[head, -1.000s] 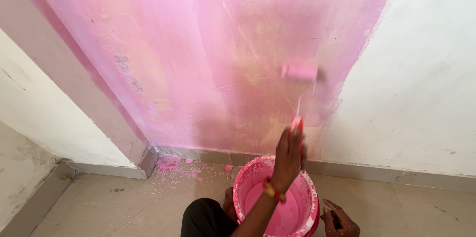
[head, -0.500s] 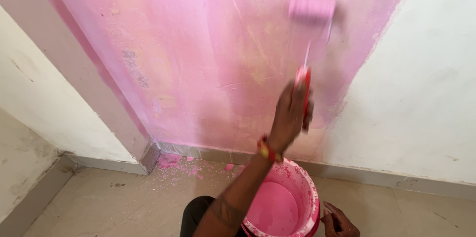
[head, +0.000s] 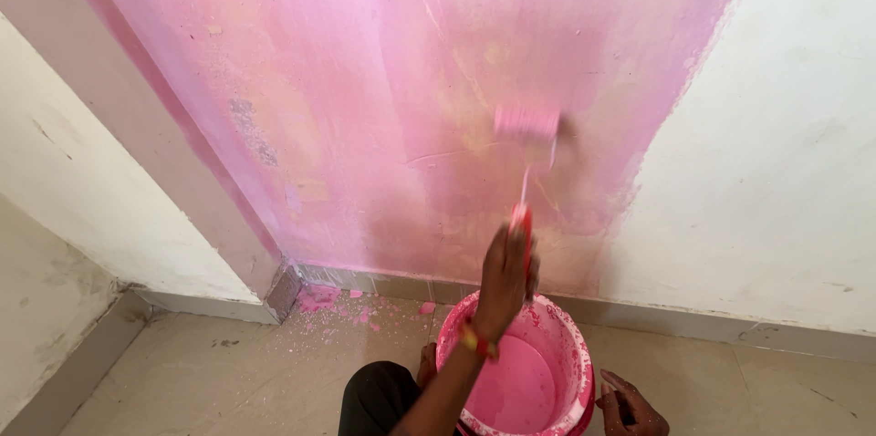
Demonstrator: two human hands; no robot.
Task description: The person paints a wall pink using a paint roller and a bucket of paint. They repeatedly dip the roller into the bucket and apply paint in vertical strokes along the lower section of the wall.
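Lower than half a second ago, the one paint roller (head: pixel 526 123) is now pressing on the pink wall (head: pixel 365 98) at middle height. One hand (head: pixel 505 277) – the left, arm stretched forward and up – is gripping its red handle. One pink bucket (head: pixel 558 327) is standing below on the floor (head: pixel 210 381), the right hand (head: pixel 630 404) grasping its rim.

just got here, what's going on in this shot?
A person crouches on the floor, painting a wall. The left hand holds a red-handled paint roller against the pink-coated wall. The right hand grips the rim of a pink plastic paint bucket at the wall's foot. The white section is unpainted.
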